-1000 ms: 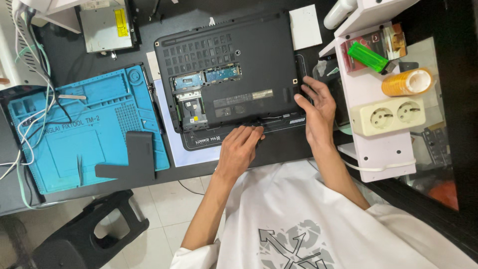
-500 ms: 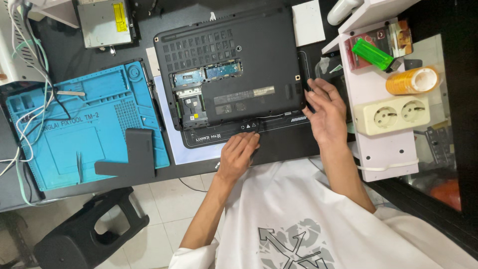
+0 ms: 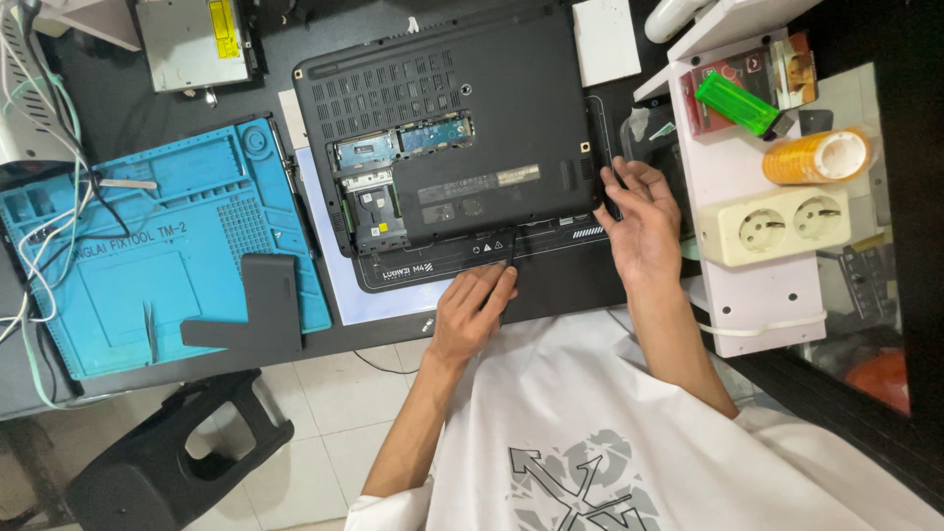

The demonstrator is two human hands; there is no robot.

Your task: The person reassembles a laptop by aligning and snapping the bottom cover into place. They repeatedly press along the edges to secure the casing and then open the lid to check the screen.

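Note:
A black laptop [image 3: 492, 108] lies upside down on a white mat, with a panel removed and its circuit boards [image 3: 398, 157] exposed. My left hand [image 3: 472, 310] is at the laptop's near edge, closed on a thin black tool [image 3: 509, 251] whose tip touches that edge. Fingers spread, my right hand [image 3: 644, 221] rests flat on the laptop's near right corner and holds nothing.
A blue repair mat [image 3: 147, 246] with a dark cover panel [image 3: 261, 305] lies to the left, beside white cables [image 3: 39, 147]. A silver drive [image 3: 192, 39] sits at the far left. On the right, a white shelf [image 3: 757, 285] carries a socket strip [image 3: 782, 226], tape roll [image 3: 816, 157] and green lighter [image 3: 737, 103]. A black stool [image 3: 167, 462] stands below.
My left hand has drawn back from the laptop's near edge toward my body, tool still in it. My right hand stays on the laptop's corner. The view has shifted slightly.

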